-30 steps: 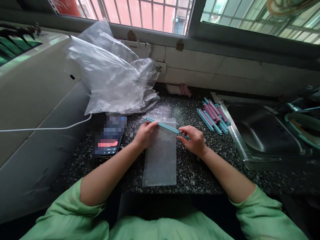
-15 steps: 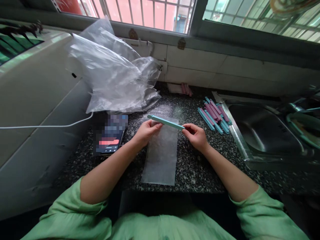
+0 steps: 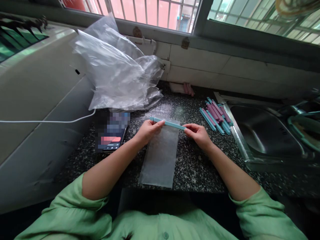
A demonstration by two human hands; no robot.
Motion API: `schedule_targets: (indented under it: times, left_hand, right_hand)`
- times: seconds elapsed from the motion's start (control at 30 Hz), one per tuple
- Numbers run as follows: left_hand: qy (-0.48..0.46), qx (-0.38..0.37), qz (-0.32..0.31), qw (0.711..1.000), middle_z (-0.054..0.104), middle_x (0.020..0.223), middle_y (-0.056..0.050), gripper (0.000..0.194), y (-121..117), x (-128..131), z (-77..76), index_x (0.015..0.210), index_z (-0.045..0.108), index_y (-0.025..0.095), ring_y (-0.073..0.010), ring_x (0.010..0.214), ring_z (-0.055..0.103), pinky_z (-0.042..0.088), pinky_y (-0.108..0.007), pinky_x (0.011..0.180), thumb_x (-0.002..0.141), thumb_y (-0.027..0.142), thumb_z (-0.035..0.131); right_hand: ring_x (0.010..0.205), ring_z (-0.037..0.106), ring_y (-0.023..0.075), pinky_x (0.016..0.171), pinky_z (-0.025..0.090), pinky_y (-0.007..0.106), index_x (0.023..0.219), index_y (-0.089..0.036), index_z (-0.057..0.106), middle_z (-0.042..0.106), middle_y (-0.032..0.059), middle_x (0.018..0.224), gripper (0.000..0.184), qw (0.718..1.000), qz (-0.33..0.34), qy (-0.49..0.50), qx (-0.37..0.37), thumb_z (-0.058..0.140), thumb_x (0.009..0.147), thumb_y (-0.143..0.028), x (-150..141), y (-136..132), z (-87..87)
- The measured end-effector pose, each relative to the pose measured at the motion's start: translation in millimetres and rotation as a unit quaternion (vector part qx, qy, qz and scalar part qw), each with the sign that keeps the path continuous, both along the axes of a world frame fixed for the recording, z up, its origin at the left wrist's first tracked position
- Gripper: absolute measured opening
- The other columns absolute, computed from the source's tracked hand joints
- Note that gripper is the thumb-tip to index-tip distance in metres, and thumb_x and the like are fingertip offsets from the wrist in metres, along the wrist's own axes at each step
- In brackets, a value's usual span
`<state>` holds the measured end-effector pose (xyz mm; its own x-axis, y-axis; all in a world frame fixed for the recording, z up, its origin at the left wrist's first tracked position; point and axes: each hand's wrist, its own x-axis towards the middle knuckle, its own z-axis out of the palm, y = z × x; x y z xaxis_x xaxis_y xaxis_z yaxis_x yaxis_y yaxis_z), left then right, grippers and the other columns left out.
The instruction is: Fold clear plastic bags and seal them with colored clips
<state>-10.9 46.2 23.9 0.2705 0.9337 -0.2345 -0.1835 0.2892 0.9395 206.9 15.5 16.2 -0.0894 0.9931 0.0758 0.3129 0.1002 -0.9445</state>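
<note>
A light-blue bag sealing clip (image 3: 174, 125) spans the gap between my hands, tilted slightly down to the right. My left hand (image 3: 147, 131) is closed on its left part, thumb lying along the strip. At the right end, my right hand (image 3: 198, 135) pinches the clip between thumb and fingers. A flat, clear plastic bag (image 3: 160, 160) extends from beneath the clip toward the counter's front edge. Its upper edge lies at the clip; whether the clip is fastened round it I cannot tell. Several blue and pink sealing clips (image 3: 216, 115) are heaped to the right.
Large crumpled plastic bags (image 3: 115, 70) stand at the back left. A phone (image 3: 112, 133) lies left of my hands, near a white cable (image 3: 50, 122). A small packet with pink clips (image 3: 181, 88) rests by the wall. The metal sink (image 3: 265, 133) is at right.
My left thumb has slid right along the clip and now presses on it. The clip looks turned slightly. The lower end of the plastic bag has shifted a little left.
</note>
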Motion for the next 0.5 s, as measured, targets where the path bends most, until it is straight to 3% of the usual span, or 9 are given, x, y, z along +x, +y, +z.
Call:
schedule_targets:
  times: [0.1,0.17,0.3,0.4,0.5]
  left_hand:
    - [0.001,-0.004,0.011,1.000,0.036,0.040,0.007,0.039,-1.6,1.2,-0.2,0.049,0.049,0.015,-0.0029,0.035,0.028,0.017,-0.020,0.038,0.055,0.043,0.076]
    - [0.003,-0.002,0.012,1.000,0.038,0.040,0.007,0.037,-2.2,2.8,-0.5,0.048,0.049,0.015,-0.0028,0.035,0.029,0.017,-0.020,0.038,0.056,0.041,0.075]
    - [-0.010,-0.015,-0.030,0.999,0.047,0.045,0.004,0.028,-1.9,3.3,0.1,0.053,0.056,0.013,-0.0046,0.039,0.037,0.025,-0.019,0.041,0.054,0.032,0.076]
    - [-0.040,-0.029,-0.070,0.996,0.057,0.054,0.001,0.020,-0.1,-0.3,1.7,0.063,0.064,0.013,-0.0076,0.047,0.046,0.034,-0.020,0.047,0.050,0.022,0.075]
    - [-0.044,-0.024,-0.065,0.997,0.055,0.055,0.002,0.016,2.4,-4.8,2.6,0.068,0.065,0.014,-0.0063,0.047,0.044,0.031,-0.019,0.047,0.054,0.018,0.070]
  right_hand:
    - [0.061,0.055,0.0120,0.058,0.046,0.025,0.090,-0.017,0.064,0.063,0.0016,0.073,0.029,0.998,0.005,-0.034,0.043,0.063,0.073,-0.041,-1.3,-1.4,-2.9]
    - [0.061,0.055,0.0119,0.059,0.047,0.026,0.095,-0.018,0.062,0.064,0.0029,0.079,0.030,0.989,-0.004,-0.103,0.110,0.063,0.074,-0.039,-2.3,-3.5,-4.9]
    - [0.058,0.052,0.0111,0.060,0.045,0.025,0.090,-0.019,0.062,0.063,0.0038,0.080,0.018,0.933,-0.001,-0.266,0.242,0.057,0.081,-0.033,-2.7,-7.0,-5.9]
    - [0.060,0.054,0.0125,0.060,0.045,0.025,0.088,-0.020,0.062,0.064,0.0043,0.079,0.015,0.910,0.002,-0.308,0.278,0.052,0.084,-0.030,-0.9,-6.5,-5.6]
    - [0.064,0.057,0.0136,0.060,0.045,0.025,0.090,-0.019,0.063,0.064,0.0050,0.080,0.016,0.903,0.000,-0.314,0.294,0.051,0.085,-0.029,1.2,-5.1,-5.9]
